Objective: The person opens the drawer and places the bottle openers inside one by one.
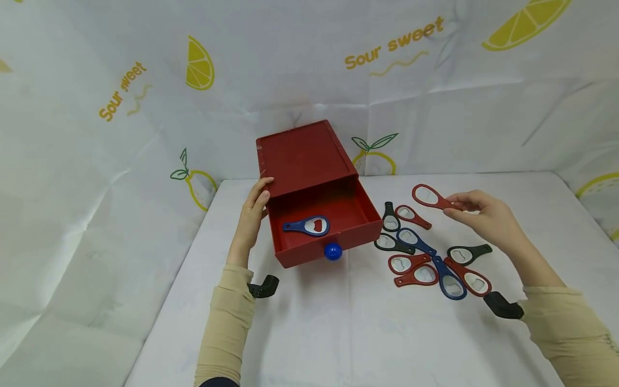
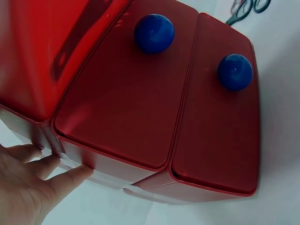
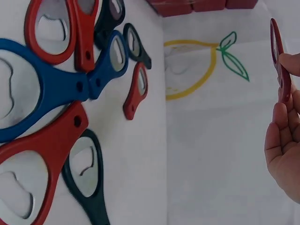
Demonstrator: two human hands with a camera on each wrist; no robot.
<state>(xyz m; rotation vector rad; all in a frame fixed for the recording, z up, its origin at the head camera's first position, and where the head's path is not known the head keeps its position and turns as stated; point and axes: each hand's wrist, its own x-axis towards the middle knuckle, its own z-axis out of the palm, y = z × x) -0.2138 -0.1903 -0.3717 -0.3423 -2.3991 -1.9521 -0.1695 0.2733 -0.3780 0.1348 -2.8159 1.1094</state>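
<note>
My right hand [image 1: 488, 215] pinches a red bottle opener [image 1: 427, 195] by its handle, holding it up above the table, right of the box. In the right wrist view that opener [image 3: 275, 47] stands nearly edge-on in the fingers. My left hand [image 1: 249, 220] rests against the left side of a red drawer box [image 1: 304, 156]; the left wrist view shows its extended fingertips [image 2: 79, 173] touching the side wall. The top drawer [image 1: 309, 257] is pulled out, and a blue bottle opener [image 1: 307, 226] lies inside it.
Several red, blue and dark green bottle openers lie in a loose, partly overlapping group right of the box, among them a blue opener [image 1: 452, 284]. Two closed lower drawers with blue knobs [image 2: 154, 33] show in the left wrist view. A lemon-printed white cloth [image 1: 300, 64] hangs behind.
</note>
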